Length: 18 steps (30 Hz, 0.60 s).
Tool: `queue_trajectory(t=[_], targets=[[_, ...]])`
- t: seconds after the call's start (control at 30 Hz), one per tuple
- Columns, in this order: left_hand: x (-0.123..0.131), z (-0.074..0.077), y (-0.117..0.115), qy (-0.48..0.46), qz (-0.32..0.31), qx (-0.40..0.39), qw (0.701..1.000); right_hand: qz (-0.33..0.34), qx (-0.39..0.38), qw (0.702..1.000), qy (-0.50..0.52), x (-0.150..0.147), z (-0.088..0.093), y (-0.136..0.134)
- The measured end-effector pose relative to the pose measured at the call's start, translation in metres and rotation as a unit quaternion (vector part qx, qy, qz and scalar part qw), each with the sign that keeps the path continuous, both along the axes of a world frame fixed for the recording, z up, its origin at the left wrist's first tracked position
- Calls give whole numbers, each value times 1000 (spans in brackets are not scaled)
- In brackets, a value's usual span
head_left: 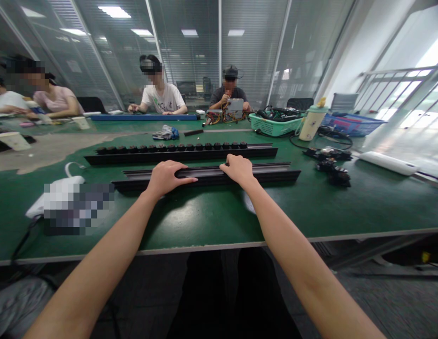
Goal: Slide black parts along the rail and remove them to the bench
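Observation:
A long black rail [275, 173] lies across the green table [212, 221] in front of me. My left hand [166, 177] grips it left of its middle, fingers curled over the top and thumb stretched along the near side. My right hand [239, 169] is closed over it just right of the middle. Behind it lies a second black rail [261, 151], with a row of several round black parts seated along its left and middle stretch.
Several black parts [328, 162] with a cable lie at the right. A green basket of cables [273, 123], a pale bottle [312, 123] and a blue tray [353, 123] stand behind. A white device [63, 186] sits at the left. Other people sit across the table.

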<state>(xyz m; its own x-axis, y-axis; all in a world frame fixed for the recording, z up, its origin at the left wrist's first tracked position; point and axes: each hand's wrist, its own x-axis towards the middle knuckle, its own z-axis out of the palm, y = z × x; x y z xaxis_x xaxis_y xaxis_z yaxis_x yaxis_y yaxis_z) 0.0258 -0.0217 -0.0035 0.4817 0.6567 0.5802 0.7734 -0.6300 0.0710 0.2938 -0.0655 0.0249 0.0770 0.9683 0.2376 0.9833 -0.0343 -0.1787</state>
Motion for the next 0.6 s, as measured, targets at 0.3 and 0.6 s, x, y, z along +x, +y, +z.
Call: queue_trajectory(t=[0.3,0.6], targets=[[-1,-1,2,6,-1,1,1000,14,7,1000,6,1,-2,1],[-2,-1,2,5,-4,4,1000,8,11,1000,16,1,-3,2]])
